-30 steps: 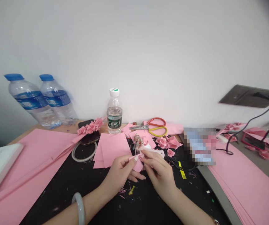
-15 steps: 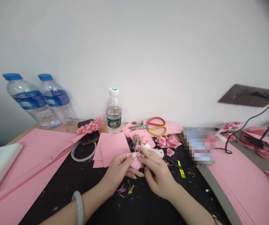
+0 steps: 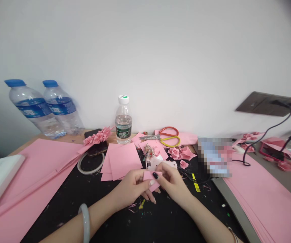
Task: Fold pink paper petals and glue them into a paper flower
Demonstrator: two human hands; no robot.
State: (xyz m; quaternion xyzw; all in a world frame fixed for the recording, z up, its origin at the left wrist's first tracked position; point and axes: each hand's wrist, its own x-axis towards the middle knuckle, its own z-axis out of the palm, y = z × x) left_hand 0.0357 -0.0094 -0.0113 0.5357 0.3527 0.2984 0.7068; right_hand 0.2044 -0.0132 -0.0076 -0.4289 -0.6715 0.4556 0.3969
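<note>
Centre, low in frame: left hand [image 3: 129, 189] and right hand [image 3: 172, 182] pinch pink paper piece [image 3: 148, 175]; likely light, crisp, easily creased; best held gently by edges.

You face a plain, pale wall [image 3: 145, 60], brightest around its middle and dimmer toward your far left, under soft, even light. Before you is a table with a black top [image 3: 170, 224], and a strip of light wood [image 3: 112, 138] shows at its back, along the wall. To your right lies a grey surface [image 3: 234, 204]; above it, a dark wall socket [image 3: 259, 103] holds black plugs [image 3: 281, 104].
</note>
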